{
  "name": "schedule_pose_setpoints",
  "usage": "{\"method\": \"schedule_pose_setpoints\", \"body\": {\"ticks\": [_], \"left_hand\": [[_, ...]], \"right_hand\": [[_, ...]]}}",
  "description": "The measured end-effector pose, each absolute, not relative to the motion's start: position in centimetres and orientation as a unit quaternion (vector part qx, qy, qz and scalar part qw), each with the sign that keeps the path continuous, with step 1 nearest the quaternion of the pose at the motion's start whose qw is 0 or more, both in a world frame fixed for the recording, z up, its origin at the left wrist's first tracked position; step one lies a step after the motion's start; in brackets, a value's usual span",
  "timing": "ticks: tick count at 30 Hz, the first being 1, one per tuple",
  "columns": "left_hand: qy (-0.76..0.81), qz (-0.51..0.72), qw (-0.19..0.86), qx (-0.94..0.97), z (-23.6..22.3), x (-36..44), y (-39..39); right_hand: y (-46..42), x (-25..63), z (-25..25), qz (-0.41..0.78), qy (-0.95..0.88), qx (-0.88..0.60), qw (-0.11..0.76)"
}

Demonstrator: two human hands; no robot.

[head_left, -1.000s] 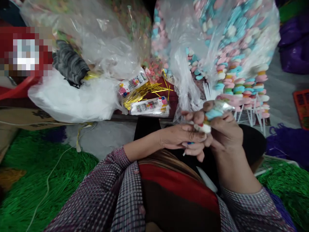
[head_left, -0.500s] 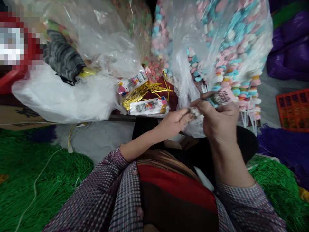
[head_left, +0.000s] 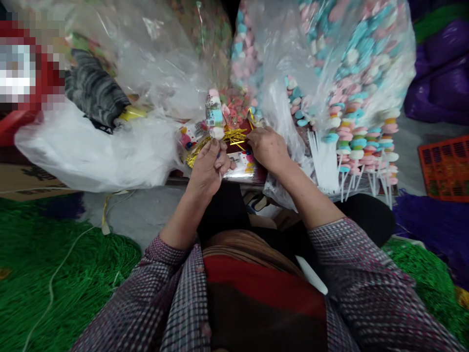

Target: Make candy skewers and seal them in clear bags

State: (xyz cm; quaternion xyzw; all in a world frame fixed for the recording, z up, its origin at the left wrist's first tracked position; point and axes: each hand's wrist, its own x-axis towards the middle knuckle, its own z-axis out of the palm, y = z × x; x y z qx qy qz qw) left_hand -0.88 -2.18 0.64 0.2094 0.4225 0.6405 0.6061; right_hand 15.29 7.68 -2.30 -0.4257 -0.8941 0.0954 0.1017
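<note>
Upright in my left hand [head_left: 209, 166] is a marshmallow candy skewer [head_left: 214, 117] in a printed clear bag. My fingers close around its gathered lower end, and a bit of white stick shows below them. Over the pile of gold twist ties [head_left: 236, 136], my right hand [head_left: 268, 149] has its fingertips pinched at the end of a tie. Printed clear bags [head_left: 244, 166] lie flat beneath and between both hands, partly covered by the left one.
Several unwrapped candy skewers [head_left: 357, 132] lie at right beside white sticks [head_left: 324, 161]. Large plastic bags of marshmallows [head_left: 351, 54] and gummies [head_left: 216, 44] fill the back. A white plastic bag [head_left: 98, 151] sits left, an orange crate [head_left: 445, 168] far right.
Both hands were together at the bag's neck on the right. My left hand now holds the bagged skewer upright further left, and my right hand has moved to the gold ties.
</note>
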Motion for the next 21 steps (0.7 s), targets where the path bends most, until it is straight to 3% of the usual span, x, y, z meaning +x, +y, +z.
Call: {"method": "schedule_pose_setpoints", "body": {"ticks": [5,10,15,18,21], "left_hand": [[0.423,0.630,0.617,0.207,0.4,-0.9,-2.4],[0.417,0.625,0.628,0.202,0.2,-1.0,-2.2],[0.405,0.606,0.658,0.188,0.3,-0.8,-2.2],[0.402,0.595,0.671,0.184,0.4,-0.5,-2.1],[0.404,0.589,0.676,0.181,0.4,-0.4,-1.9]], "right_hand": [[7.9,13.5,-2.4,0.043,-0.896,-0.439,0.055],[9.3,14.6,-3.3,0.075,-0.882,-0.454,0.104],[9.7,16.2,-3.3,0.248,-0.799,-0.493,0.237],[9.4,16.1,-3.2,0.384,-0.720,-0.511,0.271],[9.2,15.7,-3.2,0.447,-0.672,-0.512,0.294]]}}
